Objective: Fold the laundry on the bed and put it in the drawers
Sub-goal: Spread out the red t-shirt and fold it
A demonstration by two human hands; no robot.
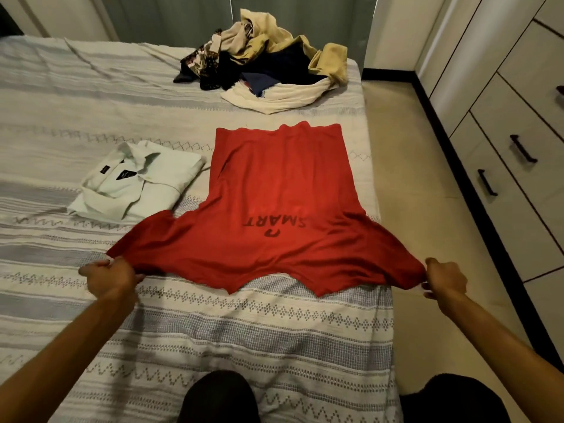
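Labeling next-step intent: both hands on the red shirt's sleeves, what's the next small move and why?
Probably lay the sleeves down flat: left hand and right hand hold the red shirt stretched by its sleeve ends, body already flat on the bed, nothing folded yet.
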